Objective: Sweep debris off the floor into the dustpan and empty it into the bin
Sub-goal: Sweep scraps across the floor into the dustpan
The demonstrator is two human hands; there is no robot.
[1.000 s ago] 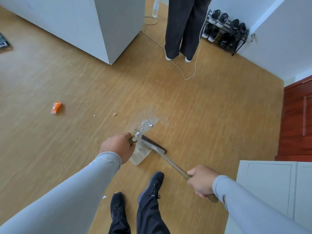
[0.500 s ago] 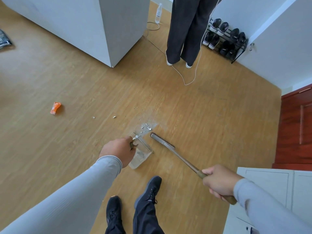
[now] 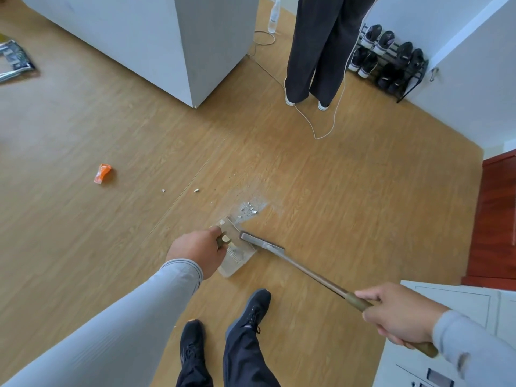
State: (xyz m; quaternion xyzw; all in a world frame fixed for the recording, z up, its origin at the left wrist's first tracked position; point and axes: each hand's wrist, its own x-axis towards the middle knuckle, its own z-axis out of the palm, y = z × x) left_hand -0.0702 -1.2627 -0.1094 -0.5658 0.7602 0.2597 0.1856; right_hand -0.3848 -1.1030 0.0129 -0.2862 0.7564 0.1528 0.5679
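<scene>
Down at far left, a dark packet (image 3: 12,61) is lying on the wood floor (image 3: 349,196), partly cut off by the frame edge. Further right an orange wrapper (image 3: 102,173) is sitting alone on the boards, and past it two small white crumbs (image 3: 196,190) are lying well apart from each other. A white cabinet (image 3: 156,43) is filling the upper left, its corner reaching down toward the middle of the floor.

The left hand (image 3: 198,253), in a grey sleeve (image 3: 120,325), is gripping the dustpan's handle, fingers curled round it. The clear dustpan (image 3: 235,250) is sitting on the floor just ahead of the person's two black shoes (image 3: 248,311), its mouth opening toward the debris. The debris (image 3: 248,210), a small heap of white bits in a dusty smear, is lying on the floor just beyond the pan's far corner. The broom (image 3: 262,243) is lying with its head against the pan's right edge, and its long handle is running down to the right.

The right hand (image 3: 396,312) is holding the broom's brownish grip, fingers wrapped round it, over a white cupboard (image 3: 458,300) at lower right.

At top, a second person (image 3: 315,48) in dark trousers is standing on the floor with a white cable (image 3: 315,129) looping beside the feet; a bottle (image 3: 274,15) is standing to that person's left. A shoe rack (image 3: 391,62) is sitting against the white wall, and a red-brown door (image 3: 497,219) is showing at far right.
</scene>
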